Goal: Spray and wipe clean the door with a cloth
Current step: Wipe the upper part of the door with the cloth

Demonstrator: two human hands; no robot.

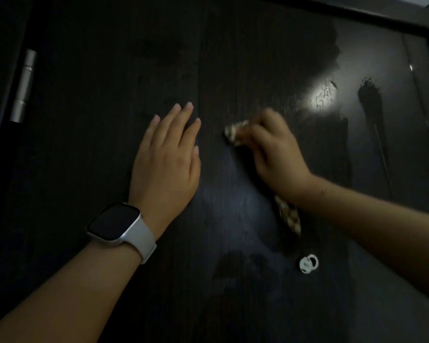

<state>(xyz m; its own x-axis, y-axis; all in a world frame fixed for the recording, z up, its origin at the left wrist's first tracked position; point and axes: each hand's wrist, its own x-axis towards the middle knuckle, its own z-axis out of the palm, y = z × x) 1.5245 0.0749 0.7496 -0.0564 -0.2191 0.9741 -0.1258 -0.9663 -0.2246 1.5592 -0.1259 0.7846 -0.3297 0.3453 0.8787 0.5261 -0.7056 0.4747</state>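
Observation:
A dark wood-grain door (97,82) fills the view, with wet streaks and a bright glare at the upper right. My right hand (275,154) is blurred and presses a patterned light cloth (234,132) against the door; a tail of the cloth hangs below the wrist. My left hand (166,162) lies flat on the door with fingers spread, just left of the cloth. A white-strapped watch sits on the left wrist. No spray bottle is in view.
A silver hinge (24,85) runs down the door's left edge. A small white round fitting (308,263) sticks to the door below my right arm. The black door frame (357,16) crosses the upper right corner.

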